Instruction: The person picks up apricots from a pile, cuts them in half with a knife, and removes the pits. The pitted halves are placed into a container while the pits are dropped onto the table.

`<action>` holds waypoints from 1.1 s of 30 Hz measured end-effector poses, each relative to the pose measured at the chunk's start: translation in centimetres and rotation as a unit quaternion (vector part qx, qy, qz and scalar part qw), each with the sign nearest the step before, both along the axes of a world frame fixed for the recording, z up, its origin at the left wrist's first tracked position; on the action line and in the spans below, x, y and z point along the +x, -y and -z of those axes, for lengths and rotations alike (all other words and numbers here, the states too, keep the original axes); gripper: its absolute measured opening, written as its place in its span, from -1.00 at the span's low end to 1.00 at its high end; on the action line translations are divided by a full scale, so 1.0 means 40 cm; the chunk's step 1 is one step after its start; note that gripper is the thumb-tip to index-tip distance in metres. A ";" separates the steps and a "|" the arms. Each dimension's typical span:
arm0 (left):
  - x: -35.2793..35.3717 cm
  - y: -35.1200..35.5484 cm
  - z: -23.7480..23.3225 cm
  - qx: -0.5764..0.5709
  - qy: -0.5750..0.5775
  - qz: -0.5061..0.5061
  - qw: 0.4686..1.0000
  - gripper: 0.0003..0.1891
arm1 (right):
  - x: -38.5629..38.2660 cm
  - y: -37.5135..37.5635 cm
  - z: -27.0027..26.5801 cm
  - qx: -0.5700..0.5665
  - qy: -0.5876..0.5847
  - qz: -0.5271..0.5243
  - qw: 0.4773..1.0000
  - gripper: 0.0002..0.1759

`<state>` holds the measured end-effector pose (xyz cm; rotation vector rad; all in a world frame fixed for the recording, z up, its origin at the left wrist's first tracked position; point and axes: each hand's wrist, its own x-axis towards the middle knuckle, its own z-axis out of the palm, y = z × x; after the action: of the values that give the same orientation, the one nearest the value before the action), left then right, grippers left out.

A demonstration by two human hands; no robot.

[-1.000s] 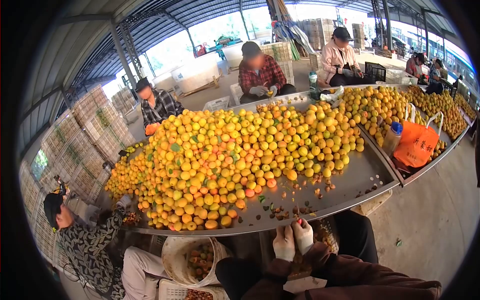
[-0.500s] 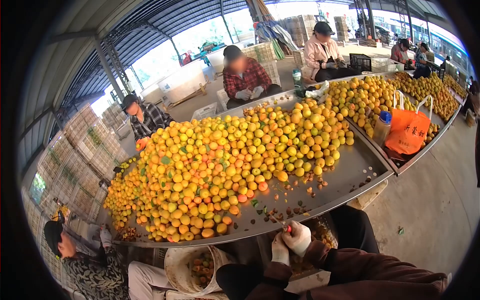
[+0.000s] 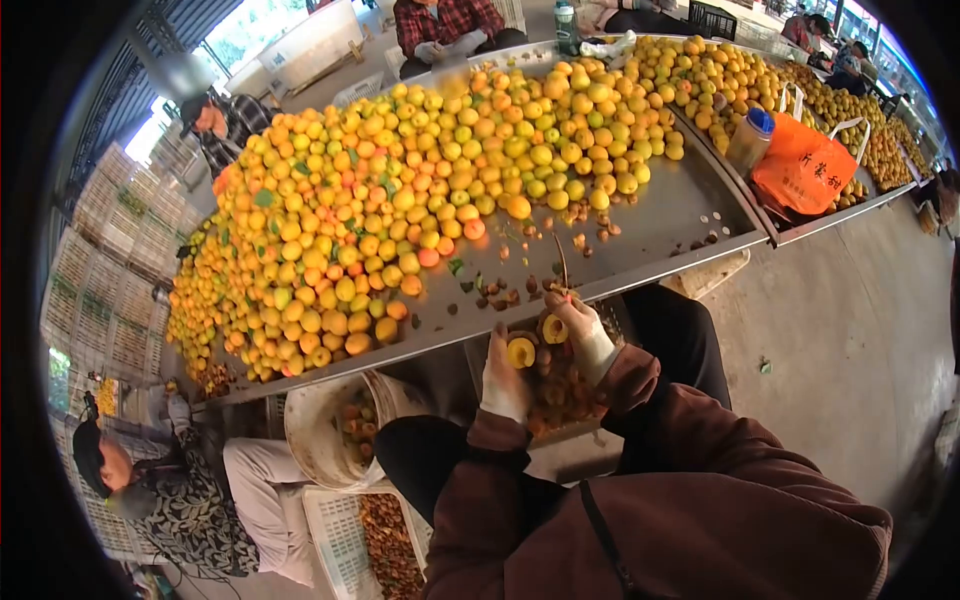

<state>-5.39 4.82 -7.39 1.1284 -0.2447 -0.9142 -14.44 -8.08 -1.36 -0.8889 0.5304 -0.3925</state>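
Note:
Both of my hands wear pale gloves and hover over my lap, just below the metal table's near edge. My left hand [image 3: 503, 385] is closed on an apricot half [image 3: 520, 352], its yellow hollow facing up. In my right hand [image 3: 588, 338] sits another cut half [image 3: 552, 328], along with a thin knife [image 3: 562, 262] whose narrow blade points away over the table. Part of the knife's handle is hidden by the fingers. Beneath the hands lies a container of apricot pieces [image 3: 560, 405]. A big heap of apricots [image 3: 350, 240] covers much of the table.
The steel table [image 3: 690, 215] has brown pits [image 3: 500, 292] scattered near its edge. A white bucket [image 3: 300, 425] and a white crate of pits [image 3: 335, 530] stand at left. An orange bag [image 3: 808, 165] and blue-lidded bottle [image 3: 750, 140] are right. A co-worker [image 3: 190, 500] sits at lower left.
My view has tilted downward. My hands, close together before, are now apart, each with an open apricot half showing. The knife blade now points farther up and away.

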 end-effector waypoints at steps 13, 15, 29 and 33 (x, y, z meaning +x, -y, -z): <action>-0.052 0.029 0.006 -0.015 0.104 -0.046 0.993 -0.64 | 0.052 -0.016 0.110 -0.309 -0.052 0.055 0.948 -0.72; -0.050 0.026 -0.012 -0.009 0.128 -0.043 0.991 -0.64 | 0.054 -0.017 0.111 -0.364 -0.081 0.058 0.926 -0.72; -0.071 0.014 -0.054 -0.036 0.124 -0.017 0.992 -0.70 | 0.045 -0.013 -0.068 -0.104 0.152 0.129 0.974 -0.80; -0.078 0.021 -0.079 -0.037 0.039 -0.013 0.998 -0.71 | 0.055 -0.010 -0.018 -0.191 0.148 0.141 0.960 -0.86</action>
<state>-8.50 3.97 -4.23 1.0974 -0.3252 -0.8328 -12.26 -7.69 -0.63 -1.1047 0.3065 -0.8953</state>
